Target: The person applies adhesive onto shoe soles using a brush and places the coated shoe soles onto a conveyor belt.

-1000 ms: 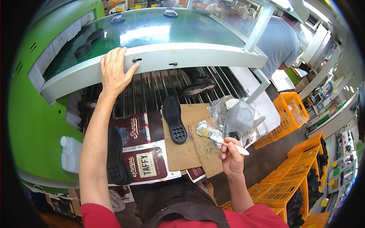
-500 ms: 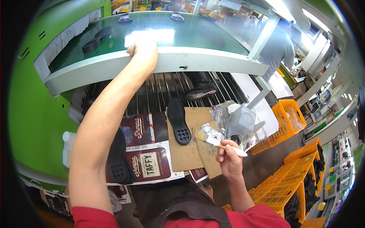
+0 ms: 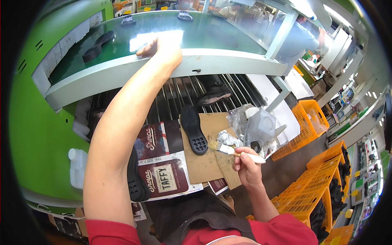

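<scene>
My right hand is closed around the white handle of a paintbrush. The pale bristles point left, close beside the lower end of a black shoe sole lying on brown cardboard. My left hand reaches over the front rail of a green conveyor belt. Its fingers point left over the belt, loosely apart, and nothing shows in them; glare washes out part of the hand. More black soles lie on the printed box card, partly behind my left forearm.
Another sole rides on the belt's left side, with two smaller ones at the far edge. A dark shoe rests on the metal rods below the rail. A cloudy plastic container stands at the right, near orange crates. People work beyond.
My left hand has shifted slightly right along the rail and its fingers have loosened. The brush in my right hand has moved slightly, its bristles now nearer the sole.
</scene>
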### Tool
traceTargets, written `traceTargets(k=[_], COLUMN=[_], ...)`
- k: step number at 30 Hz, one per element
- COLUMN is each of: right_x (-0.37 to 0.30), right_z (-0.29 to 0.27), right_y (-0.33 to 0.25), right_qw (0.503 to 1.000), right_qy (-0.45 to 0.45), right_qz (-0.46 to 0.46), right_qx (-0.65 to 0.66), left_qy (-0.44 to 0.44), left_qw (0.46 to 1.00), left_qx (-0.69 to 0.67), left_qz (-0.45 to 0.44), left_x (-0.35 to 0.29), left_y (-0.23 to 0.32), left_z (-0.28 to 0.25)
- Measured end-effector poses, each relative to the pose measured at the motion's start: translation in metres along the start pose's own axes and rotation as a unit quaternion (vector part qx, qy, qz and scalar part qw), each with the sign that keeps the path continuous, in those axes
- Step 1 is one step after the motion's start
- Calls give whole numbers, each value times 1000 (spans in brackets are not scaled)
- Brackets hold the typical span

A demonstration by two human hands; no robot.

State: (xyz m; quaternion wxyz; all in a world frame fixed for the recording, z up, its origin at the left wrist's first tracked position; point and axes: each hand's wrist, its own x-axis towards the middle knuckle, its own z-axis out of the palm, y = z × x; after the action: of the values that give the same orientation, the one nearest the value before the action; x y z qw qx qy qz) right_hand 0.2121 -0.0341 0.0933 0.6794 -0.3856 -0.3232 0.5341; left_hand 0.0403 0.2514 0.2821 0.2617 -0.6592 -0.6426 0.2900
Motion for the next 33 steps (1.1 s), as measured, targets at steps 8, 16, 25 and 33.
traceTargets(k=[8,16,25,33], right_x=[8,10,-3,-3], right_z=[10,3,0,10], right_y=[20,28,38,40], right_qw=[999,997,995,989], right_qy=[-14,-25,-15,-53], right_qz=[50,66,82,120], right_qx=[-7,-16,-63,-68], left_qy=[-104,-117,-30,-140], left_qw=[994,993,999,989], left_qx=[21,12,-33,-23], left_qz=[-3,5,11,33], left_x=[30,31,15,43], left_y=[5,5,5,-4], left_z=[4,2,4,13])
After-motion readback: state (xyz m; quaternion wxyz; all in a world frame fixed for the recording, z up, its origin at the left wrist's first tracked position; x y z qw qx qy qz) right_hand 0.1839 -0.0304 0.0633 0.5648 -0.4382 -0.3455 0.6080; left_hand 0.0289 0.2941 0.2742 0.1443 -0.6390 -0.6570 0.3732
